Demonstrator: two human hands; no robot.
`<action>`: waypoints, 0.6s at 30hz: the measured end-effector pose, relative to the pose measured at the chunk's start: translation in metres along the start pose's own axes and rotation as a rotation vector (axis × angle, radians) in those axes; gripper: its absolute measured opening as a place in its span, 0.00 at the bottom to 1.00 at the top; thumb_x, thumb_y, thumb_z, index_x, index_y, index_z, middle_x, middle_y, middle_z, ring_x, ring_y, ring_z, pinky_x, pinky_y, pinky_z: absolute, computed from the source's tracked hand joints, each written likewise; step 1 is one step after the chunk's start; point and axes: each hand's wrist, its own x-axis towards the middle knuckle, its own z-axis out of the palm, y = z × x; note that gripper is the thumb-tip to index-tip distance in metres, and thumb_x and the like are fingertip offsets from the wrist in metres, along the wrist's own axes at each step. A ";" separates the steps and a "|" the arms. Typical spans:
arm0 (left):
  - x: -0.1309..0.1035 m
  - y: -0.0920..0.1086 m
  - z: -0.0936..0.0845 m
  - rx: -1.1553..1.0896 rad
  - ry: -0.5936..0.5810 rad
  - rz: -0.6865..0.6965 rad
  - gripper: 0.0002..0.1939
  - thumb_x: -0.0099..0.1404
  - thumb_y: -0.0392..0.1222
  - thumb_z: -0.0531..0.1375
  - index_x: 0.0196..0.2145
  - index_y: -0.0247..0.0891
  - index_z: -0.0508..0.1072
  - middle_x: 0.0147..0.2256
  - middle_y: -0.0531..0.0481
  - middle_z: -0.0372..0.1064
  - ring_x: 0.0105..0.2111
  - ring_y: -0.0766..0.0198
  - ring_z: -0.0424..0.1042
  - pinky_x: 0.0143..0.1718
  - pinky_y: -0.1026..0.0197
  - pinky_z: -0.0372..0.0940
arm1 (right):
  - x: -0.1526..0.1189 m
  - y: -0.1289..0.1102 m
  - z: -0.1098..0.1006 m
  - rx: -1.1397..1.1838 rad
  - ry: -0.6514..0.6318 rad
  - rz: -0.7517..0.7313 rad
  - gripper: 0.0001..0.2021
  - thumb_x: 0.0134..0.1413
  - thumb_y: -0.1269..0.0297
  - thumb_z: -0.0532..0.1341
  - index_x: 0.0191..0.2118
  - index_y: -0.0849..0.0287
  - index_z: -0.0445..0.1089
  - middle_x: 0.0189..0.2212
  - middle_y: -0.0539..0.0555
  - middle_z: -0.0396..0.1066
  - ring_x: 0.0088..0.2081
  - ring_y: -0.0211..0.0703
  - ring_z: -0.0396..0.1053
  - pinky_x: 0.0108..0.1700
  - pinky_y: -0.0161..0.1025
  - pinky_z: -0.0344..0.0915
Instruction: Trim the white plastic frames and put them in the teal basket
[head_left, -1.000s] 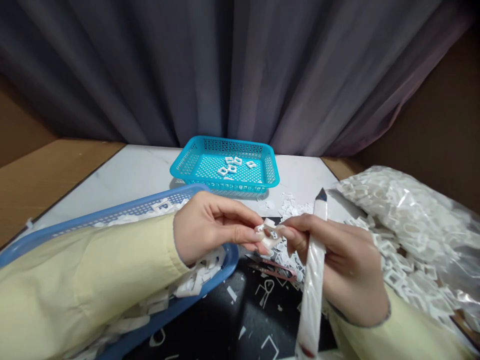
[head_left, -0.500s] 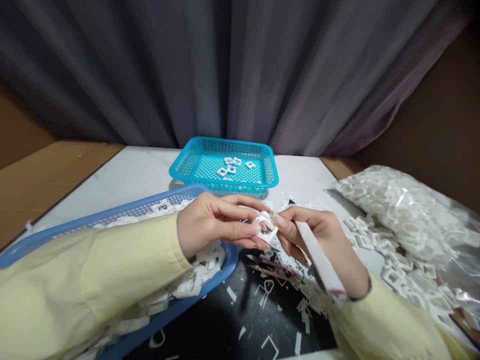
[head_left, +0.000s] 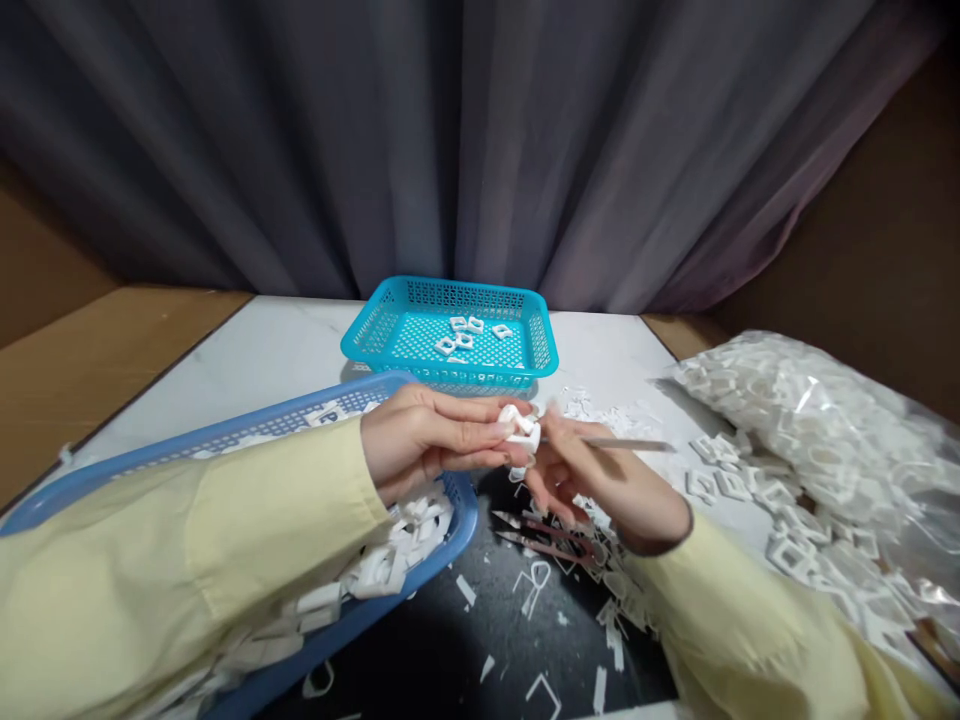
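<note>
In the middle of the head view, my left hand (head_left: pixel 424 435) pinches a small white plastic frame (head_left: pixel 525 432) between thumb and fingers. My right hand (head_left: pixel 611 485) is closed on a flat white stick (head_left: pixel 634 445), which looks like a sanding stick. The stick lies nearly level, its free end pointing right; its other end is hidden by my fingers, close against the frame. Below my hands, a pair of thread snips (head_left: pixel 559 543) lies on the black mat (head_left: pixel 420 660) among white scraps.
A long blue basket (head_left: pixel 466 515) full of white pieces sits under my left forearm. Farther back stands a teal basket (head_left: pixel 450 374) with several frames inside. On the right, a clear plastic bag (head_left: pixel 810 420) of white frames spills loose frames (head_left: pixel 795 545) onto the table.
My right hand has turned and shifted slightly left, swinging the stick from a steep slant to nearly level. The frame has tilted in my left hand.
</note>
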 end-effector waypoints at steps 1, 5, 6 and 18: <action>-0.001 0.002 0.001 -0.012 0.012 -0.029 0.11 0.54 0.24 0.59 0.30 0.34 0.78 0.27 0.49 0.76 0.27 0.69 0.75 0.31 0.76 0.68 | -0.002 -0.004 -0.004 -0.031 0.050 -0.012 0.23 0.57 0.46 0.45 0.35 0.61 0.66 0.16 0.48 0.63 0.14 0.30 0.55 0.14 0.28 0.50; -0.004 0.009 0.002 -0.064 -0.010 -0.174 0.11 0.55 0.23 0.57 0.30 0.32 0.78 0.25 0.47 0.76 0.27 0.69 0.75 0.30 0.78 0.68 | -0.014 -0.024 -0.021 -0.125 0.294 -0.089 0.29 0.59 0.45 0.38 0.42 0.59 0.68 0.14 0.48 0.61 0.14 0.29 0.51 0.14 0.29 0.47; -0.004 0.009 0.002 -0.077 -0.029 -0.202 0.11 0.56 0.23 0.57 0.31 0.31 0.78 0.24 0.46 0.76 0.27 0.69 0.75 0.30 0.78 0.68 | -0.017 -0.029 -0.022 -0.159 0.335 -0.119 0.28 0.59 0.46 0.40 0.41 0.59 0.70 0.14 0.47 0.60 0.13 0.29 0.50 0.14 0.29 0.47; -0.004 0.007 -0.002 0.007 -0.170 -0.200 0.11 0.53 0.24 0.60 0.31 0.33 0.78 0.28 0.48 0.76 0.24 0.71 0.73 0.27 0.76 0.66 | -0.036 -0.054 -0.001 -0.294 0.284 -0.255 0.05 0.47 0.65 0.63 0.27 0.61 0.70 0.19 0.49 0.71 0.18 0.33 0.66 0.17 0.28 0.63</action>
